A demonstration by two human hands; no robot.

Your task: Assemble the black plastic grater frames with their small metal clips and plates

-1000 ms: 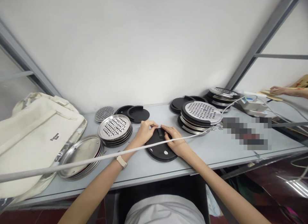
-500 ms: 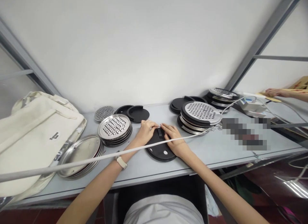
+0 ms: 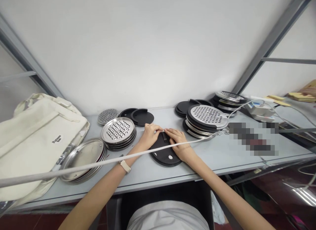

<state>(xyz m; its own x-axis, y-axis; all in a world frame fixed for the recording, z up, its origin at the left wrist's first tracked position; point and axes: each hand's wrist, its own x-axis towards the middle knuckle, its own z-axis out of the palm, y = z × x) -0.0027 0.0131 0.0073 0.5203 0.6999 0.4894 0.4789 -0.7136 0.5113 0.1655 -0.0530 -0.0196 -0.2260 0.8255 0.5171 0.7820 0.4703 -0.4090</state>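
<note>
A black round base (image 3: 165, 160) with a slot and white-looking holes lies flat on the table between my hands. My left hand (image 3: 151, 135) is closed in a pinch at its far edge, on a small shiny metal piece (image 3: 163, 130) too small to make out well. My right hand (image 3: 179, 142) grips the base's right side, fingers together, its fingertips meeting the left ones at the metal piece. Left of my hands stands a stack of round metal graters (image 3: 118, 130). On the right, another stack has a perforated grater disc (image 3: 207, 114) in a black rim on top.
A white cable (image 3: 98, 162) crosses in front of my wrists. Shiny metal discs (image 3: 82, 157) and a cream bag (image 3: 37, 134) lie left. Black round bases (image 3: 142, 117) rest near the wall. At far right are small boxes (image 3: 256, 109) and a co-worker's hand (image 3: 309, 91).
My hands stay at the same spot on the base, with barely any finger movement. The co-worker's hand at far right has moved further right. The view has shifted slightly.
</note>
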